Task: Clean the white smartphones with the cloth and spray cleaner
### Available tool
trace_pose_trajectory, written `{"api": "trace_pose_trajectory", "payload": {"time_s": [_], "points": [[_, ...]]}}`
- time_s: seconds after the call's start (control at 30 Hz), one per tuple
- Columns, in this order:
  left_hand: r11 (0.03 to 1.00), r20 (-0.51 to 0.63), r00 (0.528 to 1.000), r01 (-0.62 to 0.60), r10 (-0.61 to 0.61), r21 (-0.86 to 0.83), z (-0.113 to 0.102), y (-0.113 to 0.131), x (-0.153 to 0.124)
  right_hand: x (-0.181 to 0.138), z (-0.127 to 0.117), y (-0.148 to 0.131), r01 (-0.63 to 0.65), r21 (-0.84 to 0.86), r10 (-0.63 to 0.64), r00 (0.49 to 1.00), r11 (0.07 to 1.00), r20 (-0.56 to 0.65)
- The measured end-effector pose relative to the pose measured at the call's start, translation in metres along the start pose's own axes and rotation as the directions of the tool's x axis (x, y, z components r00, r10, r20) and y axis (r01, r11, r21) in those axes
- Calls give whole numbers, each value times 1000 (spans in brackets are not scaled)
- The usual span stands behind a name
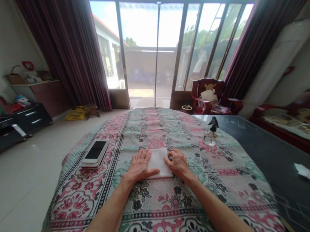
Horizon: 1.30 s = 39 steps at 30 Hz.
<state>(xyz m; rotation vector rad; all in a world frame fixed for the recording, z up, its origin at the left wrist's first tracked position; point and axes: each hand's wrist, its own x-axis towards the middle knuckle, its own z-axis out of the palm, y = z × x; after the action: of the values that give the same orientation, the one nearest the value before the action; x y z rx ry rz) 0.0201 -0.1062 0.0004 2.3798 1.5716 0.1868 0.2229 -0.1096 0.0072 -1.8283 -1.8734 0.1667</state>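
A white, square, folded paper napkin (159, 163) lies flat on the patterned tablecloth (159, 194), in the middle of the head view. My left hand (140, 166) rests flat across its left side, fingers stretched out and thumb lying along the lower edge. At the opposite side my right hand (178, 162) is curled, with thumb and forefinger closed at the napkin's right edge. The tips of its other fingers are tucked under and hidden.
A white phone-like device (95, 153) lies on a stack at the left. A small dark figurine on a clear base (213, 127) stands at the right. Beyond it, a dark table (260, 148) holds a crumpled white tissue (304, 171). Wooden chairs and glass doors are further back.
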Motion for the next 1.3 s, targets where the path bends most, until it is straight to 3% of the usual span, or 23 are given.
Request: {"api": "trace_pose_trajectory", "payload": {"time_s": [0.13,0.27,0.47,0.7,0.83,0.93,1.03,1.1,1.13,1.2,1.3], "points": [[1000,-8,1000,4,-4,-7,1,-1,1,1,6,-2,24,128,-22,1000,991,-20],[1000,-10,1000,-2,2,-19,2,-2,2,-2,6,-4,-3,261,-9,999,965,45],[999,-15,1000,0,-1,-40,-1,0,-1,-2,-7,-3,24,166,-56,981,986,188],[997,-35,999,-13,10,-71,-1,0,-1,6,8,4,-86,389,31,989,917,144],[996,-61,998,-18,13,-86,4,-4,0,8,17,4,-183,514,69,970,838,233],[993,-143,989,-40,23,-115,5,-5,0,8,18,-1,-260,581,106,953,771,285],[968,-367,929,-125,37,-218,2,-3,2,8,16,-5,-283,596,131,949,751,287],[902,-461,884,-131,-82,-412,-3,0,4,9,14,-6,-280,566,144,951,775,273],[828,-426,885,-91,-187,-553,-5,1,5,8,13,-8,-275,548,151,954,790,260],[594,-215,912,37,-349,-804,-10,-1,7,8,10,-12,-266,535,158,958,802,239],[261,64,946,153,-318,-953,-14,-9,6,8,9,-24,-264,591,136,958,762,252]]}}
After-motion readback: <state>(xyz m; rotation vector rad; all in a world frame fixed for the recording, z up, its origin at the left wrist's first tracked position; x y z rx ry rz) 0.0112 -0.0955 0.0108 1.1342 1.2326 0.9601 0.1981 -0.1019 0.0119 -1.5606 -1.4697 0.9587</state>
